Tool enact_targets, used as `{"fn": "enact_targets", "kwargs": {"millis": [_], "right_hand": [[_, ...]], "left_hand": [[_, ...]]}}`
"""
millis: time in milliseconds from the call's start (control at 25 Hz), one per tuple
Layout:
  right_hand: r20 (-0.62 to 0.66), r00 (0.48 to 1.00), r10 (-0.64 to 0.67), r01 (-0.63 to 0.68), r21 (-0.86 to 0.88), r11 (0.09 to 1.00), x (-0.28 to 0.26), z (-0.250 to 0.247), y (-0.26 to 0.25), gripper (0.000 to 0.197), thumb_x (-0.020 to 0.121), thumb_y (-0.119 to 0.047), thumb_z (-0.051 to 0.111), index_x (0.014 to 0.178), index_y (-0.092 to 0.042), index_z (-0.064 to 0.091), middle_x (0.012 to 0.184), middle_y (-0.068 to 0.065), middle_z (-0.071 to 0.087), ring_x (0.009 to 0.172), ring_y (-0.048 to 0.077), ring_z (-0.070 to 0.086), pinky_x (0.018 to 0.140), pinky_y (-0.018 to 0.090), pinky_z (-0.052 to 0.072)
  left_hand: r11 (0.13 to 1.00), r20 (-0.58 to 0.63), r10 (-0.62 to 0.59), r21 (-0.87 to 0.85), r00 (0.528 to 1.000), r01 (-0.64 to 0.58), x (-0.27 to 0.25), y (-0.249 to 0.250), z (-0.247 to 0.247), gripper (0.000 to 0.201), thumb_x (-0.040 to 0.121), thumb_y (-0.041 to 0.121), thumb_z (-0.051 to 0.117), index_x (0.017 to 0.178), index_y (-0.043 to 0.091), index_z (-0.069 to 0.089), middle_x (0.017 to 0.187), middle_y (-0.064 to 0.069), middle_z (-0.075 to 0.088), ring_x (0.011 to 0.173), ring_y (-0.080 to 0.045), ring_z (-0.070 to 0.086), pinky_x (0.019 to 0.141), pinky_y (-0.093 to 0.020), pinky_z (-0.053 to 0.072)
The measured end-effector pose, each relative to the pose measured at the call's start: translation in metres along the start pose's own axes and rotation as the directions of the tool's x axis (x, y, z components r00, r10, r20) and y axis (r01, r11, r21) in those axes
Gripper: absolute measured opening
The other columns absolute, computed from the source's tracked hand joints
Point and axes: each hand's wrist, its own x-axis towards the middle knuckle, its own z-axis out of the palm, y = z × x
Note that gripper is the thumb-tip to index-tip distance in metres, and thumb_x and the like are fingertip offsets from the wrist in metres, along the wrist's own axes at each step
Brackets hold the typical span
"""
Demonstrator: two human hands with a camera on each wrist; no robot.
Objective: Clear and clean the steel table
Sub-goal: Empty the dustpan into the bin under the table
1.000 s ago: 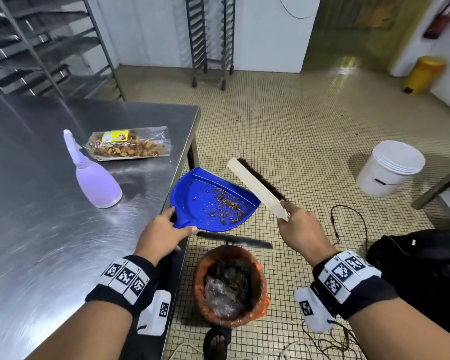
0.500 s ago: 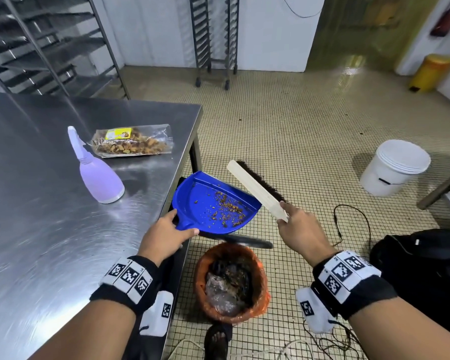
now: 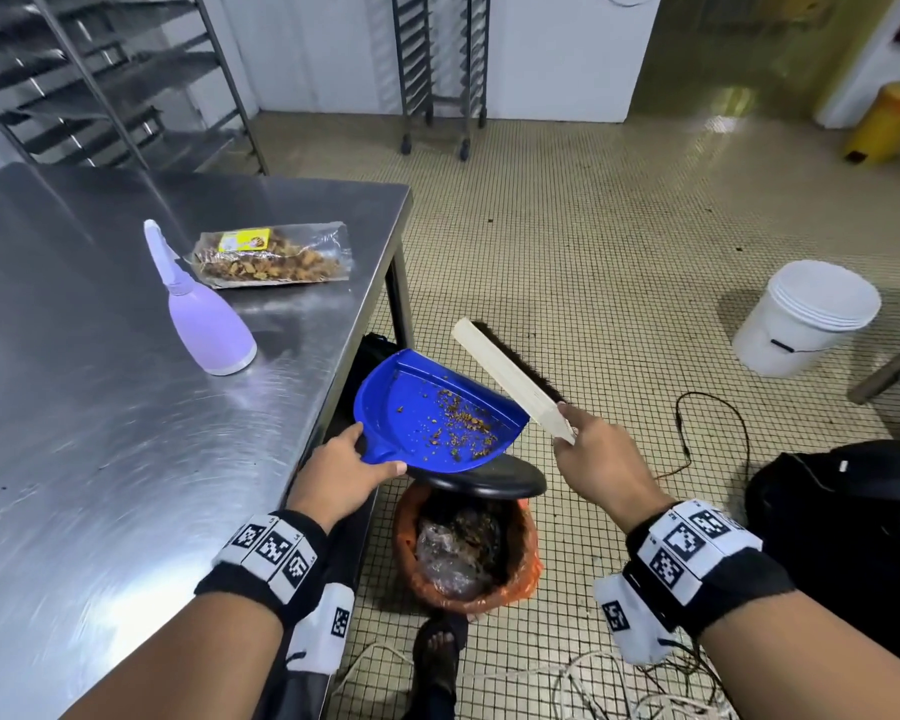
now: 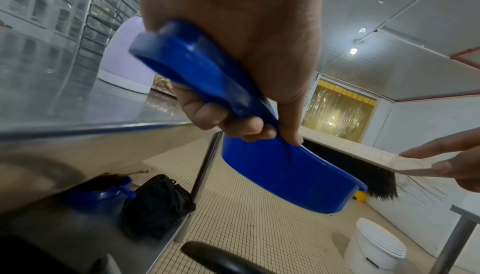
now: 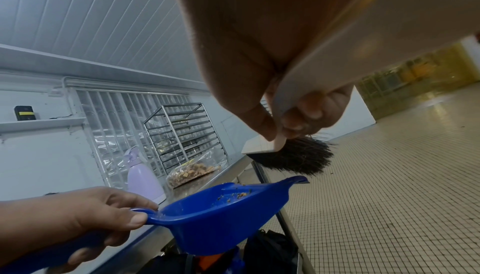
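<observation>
My left hand point(image 3: 341, 470) grips the handle of a blue dustpan point(image 3: 437, 413) point(image 4: 285, 171) point(image 5: 221, 212) that holds brown crumbs, off the right edge of the steel table point(image 3: 100, 433). It hangs above an orange-lined bin point(image 3: 466, 548) whose black lid point(image 3: 484, 478) stands raised just under the pan. My right hand point(image 3: 601, 467) holds a wooden brush point(image 3: 510, 379) point(image 5: 301, 155) by its handle, bristles dark, just right of the pan. A purple spray bottle point(image 3: 201, 319) and a clear bag of snacks point(image 3: 274, 257) sit on the table.
A white lidded bucket point(image 3: 806, 317) stands on the tiled floor at right, a black bag point(image 3: 848, 517) and cables point(image 3: 707, 423) nearer me. Tray racks point(image 3: 437, 70) line the back wall, a yellow bin point(image 3: 889, 122) is far right. My sandalled foot point(image 3: 437, 652) is at the bin's base.
The dustpan has moved down and toward me, away from the table edge to above the bin. The bin's black lid has risen under it. The brush hand barely moved.
</observation>
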Motion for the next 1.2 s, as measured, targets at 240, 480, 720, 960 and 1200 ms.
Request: {"fn": "enact_targets", "kwargs": {"millis": [240,480,720,960,1200], "right_hand": [[0.139,0.987,-0.080,0.066,0.101,0.993,-0.018,0.028,0.004,0.050,0.096,-0.024,0.052,0.144,-0.026,0.039,0.087,-0.001,0.068,0.040,-0.003,0.054,0.040,0.009,0.040],[0.243,0.960,-0.139,0.121,0.087,0.989,-0.031,0.082,0.006,0.044,0.090,-0.027,0.055,0.134,-0.034,0.053,0.119,0.003,0.067,0.105,0.023,0.063,0.091,0.024,0.045],[0.439,0.891,-0.114,0.076,0.102,0.992,-0.035,0.155,0.026,0.046,0.090,-0.028,0.056,0.136,-0.030,0.053,0.124,0.001,0.065,0.103,0.020,0.060,0.094,0.021,0.041],[0.529,0.843,-0.094,0.068,0.068,0.995,-0.028,0.199,0.047,0.047,0.089,-0.031,0.054,0.137,-0.032,0.051,0.107,0.002,0.071,0.079,0.012,0.064,0.066,0.012,0.042],[0.580,0.803,-0.136,0.111,0.079,0.991,-0.033,0.208,0.040,0.047,0.090,-0.028,0.053,0.137,-0.030,0.050,0.114,0.005,0.070,0.093,0.020,0.066,0.074,0.015,0.041]], "left_hand": [[0.995,0.053,-0.052,0.085,0.997,0.047,-0.031,-0.035,0.023,0.090,0.063,0.057,0.079,0.141,0.026,0.046,0.088,0.001,0.072,0.065,-0.023,0.060,0.078,-0.039,0.057],[0.982,0.083,-0.110,0.163,0.990,0.095,-0.056,-0.067,0.043,0.073,0.073,0.049,0.078,0.136,0.023,0.051,0.079,0.006,0.066,0.080,-0.018,0.064,0.067,-0.029,0.047],[0.975,0.111,-0.187,0.139,0.976,0.171,-0.051,-0.101,0.078,0.064,0.072,0.051,0.078,0.125,0.023,0.057,0.091,0.000,0.070,0.098,-0.026,0.065,0.087,-0.037,0.052],[0.958,0.148,-0.265,0.154,0.953,0.243,-0.056,-0.135,0.099,0.063,0.070,0.053,0.076,0.123,0.025,0.057,0.105,0.000,0.071,0.104,-0.026,0.063,0.091,-0.039,0.051],[0.960,0.115,-0.267,0.121,0.957,0.253,-0.076,-0.149,0.087,0.050,0.073,0.046,0.078,0.116,0.027,0.061,0.104,0.010,0.073,0.103,-0.021,0.065,0.090,-0.036,0.051]]}}
